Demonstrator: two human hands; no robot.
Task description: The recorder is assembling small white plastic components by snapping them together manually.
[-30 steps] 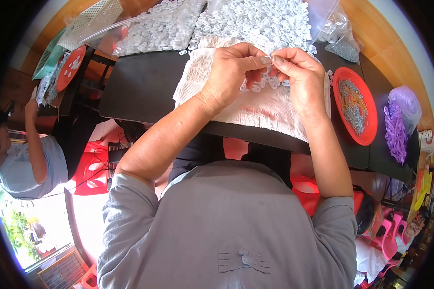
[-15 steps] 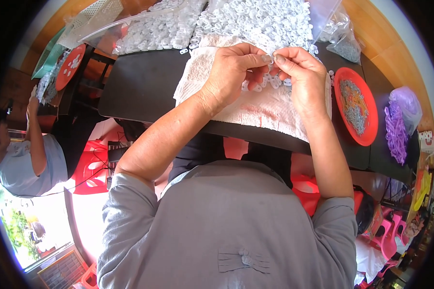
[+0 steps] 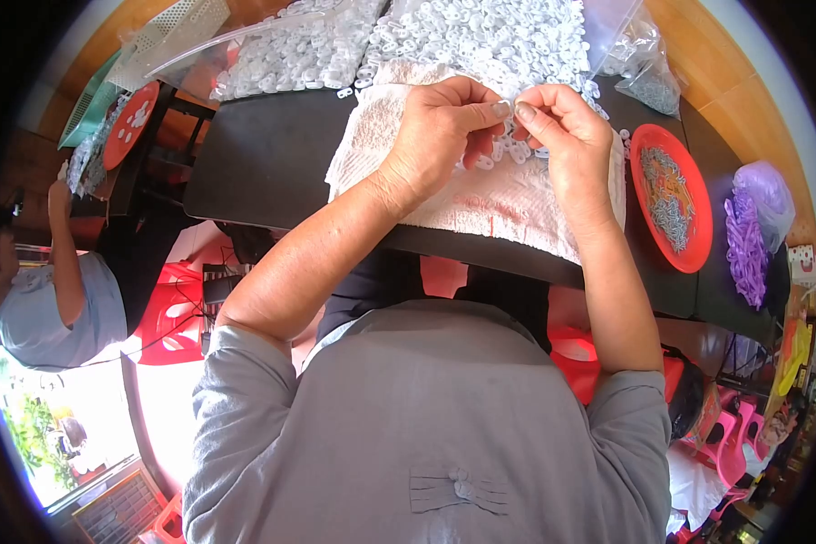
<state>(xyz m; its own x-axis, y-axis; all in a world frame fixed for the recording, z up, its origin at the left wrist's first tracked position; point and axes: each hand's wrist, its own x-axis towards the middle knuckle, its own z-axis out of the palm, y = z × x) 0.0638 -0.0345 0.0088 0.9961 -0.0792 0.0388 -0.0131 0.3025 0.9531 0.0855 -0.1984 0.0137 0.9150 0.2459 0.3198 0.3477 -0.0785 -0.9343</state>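
Observation:
Over a pale towel (image 3: 480, 208), my left hand (image 3: 440, 127) and my right hand (image 3: 567, 131) meet tip to tip. Thumb and forefinger of each are pinched together. A small white plastic piece shows between the left fingertips; whatever the right fingertips grip is too small to make out. Loose white plastic pieces with holes (image 3: 517, 152) lie on the towel, partly hidden beneath my hands. Just beyond is a large heap of the same white pieces (image 3: 480, 45). A red oval tray (image 3: 696, 249) with small metal parts (image 3: 666, 199) stands right of my right hand.
The dark table (image 3: 254, 163) carries a clear bag of grey metal bits (image 3: 653, 91) at the far right. A purple plastic chain (image 3: 743, 249) lies by the right edge. At left, another person (image 3: 59, 304) sits near a red plate (image 3: 129, 127) and a green basket (image 3: 91, 104).
My hands stay nearly in place, with the fingertips still together. The right thumb and fingers shift slightly. The view moves a little.

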